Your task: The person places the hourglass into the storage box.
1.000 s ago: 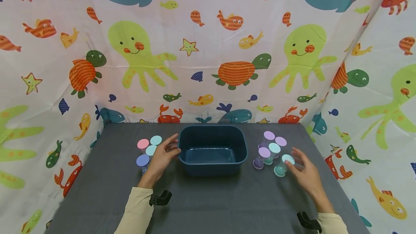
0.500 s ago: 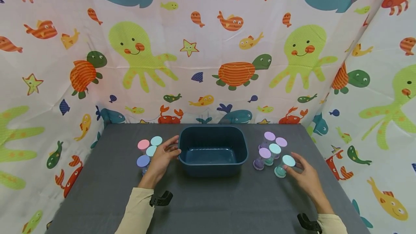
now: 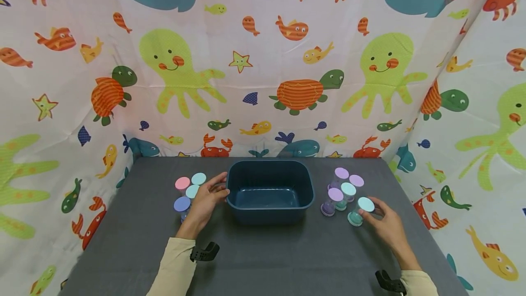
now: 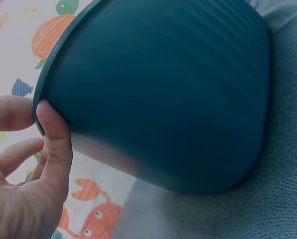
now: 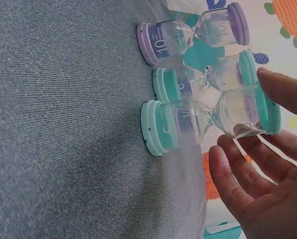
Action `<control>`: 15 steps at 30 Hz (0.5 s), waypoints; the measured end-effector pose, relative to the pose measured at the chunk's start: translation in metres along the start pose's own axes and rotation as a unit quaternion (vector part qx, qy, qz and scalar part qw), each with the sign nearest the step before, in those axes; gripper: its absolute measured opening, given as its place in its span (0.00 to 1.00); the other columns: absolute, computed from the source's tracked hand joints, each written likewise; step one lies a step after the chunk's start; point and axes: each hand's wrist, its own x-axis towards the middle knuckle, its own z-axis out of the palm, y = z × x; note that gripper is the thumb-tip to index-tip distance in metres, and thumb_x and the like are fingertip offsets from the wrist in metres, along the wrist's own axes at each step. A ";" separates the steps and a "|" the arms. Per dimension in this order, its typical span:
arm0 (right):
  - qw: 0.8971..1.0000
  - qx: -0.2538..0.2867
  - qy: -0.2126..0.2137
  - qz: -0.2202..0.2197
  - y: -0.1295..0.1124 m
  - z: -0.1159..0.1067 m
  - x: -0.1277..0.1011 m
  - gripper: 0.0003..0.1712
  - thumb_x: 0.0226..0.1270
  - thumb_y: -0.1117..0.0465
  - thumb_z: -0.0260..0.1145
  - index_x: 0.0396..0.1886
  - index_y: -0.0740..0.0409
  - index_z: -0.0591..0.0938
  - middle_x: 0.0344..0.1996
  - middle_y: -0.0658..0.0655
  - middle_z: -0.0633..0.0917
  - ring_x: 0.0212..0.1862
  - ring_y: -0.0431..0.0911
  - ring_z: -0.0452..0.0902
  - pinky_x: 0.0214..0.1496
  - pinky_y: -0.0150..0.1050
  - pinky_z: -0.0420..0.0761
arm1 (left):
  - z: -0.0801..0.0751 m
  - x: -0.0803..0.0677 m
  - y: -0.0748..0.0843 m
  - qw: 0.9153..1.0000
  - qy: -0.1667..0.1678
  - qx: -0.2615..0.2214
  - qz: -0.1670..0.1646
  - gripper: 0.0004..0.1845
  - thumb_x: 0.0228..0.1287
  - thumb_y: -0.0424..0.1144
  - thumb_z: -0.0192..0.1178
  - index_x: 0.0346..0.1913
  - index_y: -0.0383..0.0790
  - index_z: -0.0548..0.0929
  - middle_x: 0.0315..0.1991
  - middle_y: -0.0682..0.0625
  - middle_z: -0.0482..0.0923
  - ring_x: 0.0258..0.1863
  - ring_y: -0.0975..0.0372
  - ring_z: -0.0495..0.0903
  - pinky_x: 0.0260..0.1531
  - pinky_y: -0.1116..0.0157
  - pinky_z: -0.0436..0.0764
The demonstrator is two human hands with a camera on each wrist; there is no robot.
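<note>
Grey table [image 3: 263, 259]: our right hand [image 3: 386, 227], fingers loosely spread around but not yet closed on the near-right teal sand timer [image 3: 360, 210], risks toppling neighbouring timers [image 3: 343, 189]; left hand [image 3: 204, 202] pinches the central bin [image 3: 269, 191] rim.

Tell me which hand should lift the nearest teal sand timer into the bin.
Right. The right hand is cupped around the teal sand timer, fingers not yet closed, while the left hand grips the bin rim.

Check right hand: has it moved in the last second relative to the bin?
Yes. The right hand drew slightly closer to the teal sand timer and bin, fingers now at the timer's cap.
</note>
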 end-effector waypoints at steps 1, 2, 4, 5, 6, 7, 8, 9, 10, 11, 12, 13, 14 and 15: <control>1.000 -0.003 0.005 -0.002 0.000 0.000 0.000 0.40 0.65 0.43 0.67 0.69 0.61 0.68 0.61 0.72 0.76 0.61 0.66 0.73 0.58 0.63 0.73 | 0.000 0.000 0.000 1.000 -0.001 0.000 0.000 0.28 0.68 0.28 0.56 0.70 0.46 0.70 0.65 0.40 0.68 0.52 0.56 0.73 0.42 0.70 0.81; 1.000 -0.006 0.010 -0.003 0.000 0.000 0.001 0.40 0.65 0.43 0.67 0.68 0.61 0.69 0.60 0.72 0.77 0.61 0.66 0.74 0.57 0.63 0.74 | 0.000 0.000 0.000 1.000 -0.001 0.000 0.001 0.28 0.68 0.28 0.56 0.70 0.45 0.70 0.65 0.40 0.68 0.52 0.56 0.73 0.43 0.70 0.81; 1.000 -0.012 0.018 -0.002 0.000 0.000 0.001 0.39 0.64 0.43 0.68 0.66 0.62 0.70 0.59 0.72 0.78 0.59 0.65 0.75 0.56 0.63 0.75 | 0.001 0.000 -0.001 1.000 -0.001 -0.001 0.002 0.28 0.67 0.28 0.56 0.70 0.45 0.70 0.65 0.40 0.68 0.52 0.56 0.73 0.43 0.70 0.81; 1.000 -0.014 0.021 -0.002 0.000 0.000 0.001 0.39 0.63 0.43 0.69 0.66 0.63 0.71 0.58 0.72 0.78 0.58 0.65 0.76 0.56 0.62 0.75 | 0.001 0.000 -0.001 1.000 -0.002 -0.001 0.003 0.28 0.67 0.28 0.56 0.70 0.45 0.70 0.65 0.40 0.68 0.52 0.56 0.73 0.42 0.70 0.81; 1.000 -0.015 0.022 -0.001 -0.001 0.000 0.001 0.39 0.63 0.43 0.69 0.65 0.63 0.71 0.58 0.72 0.78 0.58 0.65 0.76 0.56 0.62 0.76 | 0.001 0.000 -0.001 1.000 -0.003 0.002 0.005 0.28 0.68 0.28 0.56 0.70 0.44 0.69 0.65 0.39 0.68 0.52 0.57 0.73 0.43 0.70 0.81; 1.000 -0.017 0.023 -0.001 -0.001 0.000 0.001 0.39 0.62 0.43 0.69 0.65 0.63 0.72 0.58 0.72 0.78 0.58 0.65 0.76 0.56 0.62 0.76 | 0.001 0.000 -0.001 1.000 -0.003 0.001 0.006 0.28 0.67 0.28 0.56 0.70 0.44 0.70 0.65 0.39 0.68 0.52 0.57 0.74 0.43 0.70 0.81; 1.000 -0.018 0.024 0.001 -0.002 -0.001 0.000 0.40 0.62 0.42 0.69 0.65 0.63 0.72 0.58 0.72 0.78 0.58 0.65 0.77 0.55 0.62 0.76 | 0.000 0.000 -0.001 1.000 -0.003 0.001 0.007 0.29 0.67 0.28 0.57 0.70 0.44 0.70 0.65 0.39 0.68 0.52 0.57 0.74 0.42 0.70 0.81; 1.000 -0.020 0.024 0.001 -0.002 -0.001 0.000 0.41 0.62 0.41 0.69 0.65 0.63 0.72 0.58 0.72 0.78 0.58 0.65 0.76 0.56 0.62 0.76 | 0.000 0.000 -0.001 1.000 -0.003 0.001 0.008 0.29 0.67 0.29 0.57 0.70 0.43 0.70 0.65 0.39 0.68 0.51 0.57 0.74 0.42 0.70 0.81; 0.999 -0.021 0.023 0.002 -0.003 -0.002 -0.001 0.41 0.61 0.41 0.69 0.65 0.63 0.72 0.58 0.72 0.78 0.58 0.65 0.76 0.55 0.62 0.76 | 0.000 0.000 -0.001 1.000 -0.005 0.002 0.009 0.29 0.67 0.29 0.57 0.70 0.43 0.69 0.65 0.38 0.68 0.51 0.58 0.74 0.43 0.69 0.81; 0.999 -0.022 0.023 0.002 -0.003 -0.003 -0.001 0.41 0.62 0.41 0.69 0.65 0.63 0.72 0.58 0.72 0.78 0.58 0.64 0.76 0.56 0.61 0.77 | 0.000 0.000 -0.002 1.000 -0.006 0.004 0.011 0.29 0.67 0.29 0.58 0.70 0.43 0.69 0.65 0.38 0.67 0.51 0.58 0.74 0.43 0.69 0.81; 0.999 -0.023 0.024 0.001 -0.004 -0.004 -0.002 0.41 0.62 0.41 0.69 0.65 0.63 0.72 0.58 0.71 0.78 0.58 0.64 0.76 0.56 0.61 0.77 | 0.000 0.001 -0.002 1.000 -0.006 0.004 0.012 0.29 0.67 0.29 0.58 0.70 0.43 0.69 0.65 0.38 0.67 0.51 0.58 0.74 0.44 0.68 0.82; 0.999 -0.025 0.025 0.000 -0.005 -0.005 -0.003 0.41 0.62 0.41 0.69 0.65 0.63 0.72 0.57 0.71 0.79 0.58 0.63 0.76 0.56 0.61 0.77 | 0.000 0.001 -0.002 1.000 -0.007 0.004 0.012 0.29 0.67 0.30 0.58 0.70 0.43 0.69 0.65 0.38 0.68 0.51 0.58 0.74 0.45 0.67 0.82; 0.999 -0.026 0.028 -0.003 -0.006 -0.006 -0.003 0.40 0.62 0.41 0.69 0.65 0.63 0.72 0.57 0.71 0.79 0.57 0.63 0.77 0.55 0.60 0.78 | 0.000 0.001 -0.003 1.000 -0.005 0.006 0.012 0.29 0.67 0.30 0.58 0.70 0.43 0.69 0.65 0.39 0.68 0.51 0.58 0.74 0.46 0.66 0.82; 0.999 -0.027 0.030 -0.007 -0.008 -0.007 -0.004 0.40 0.62 0.41 0.69 0.64 0.62 0.73 0.56 0.70 0.79 0.57 0.62 0.77 0.54 0.58 0.79 | 0.000 0.001 -0.003 1.000 -0.005 0.009 0.013 0.29 0.67 0.30 0.58 0.70 0.43 0.69 0.65 0.39 0.68 0.52 0.57 0.74 0.47 0.64 0.82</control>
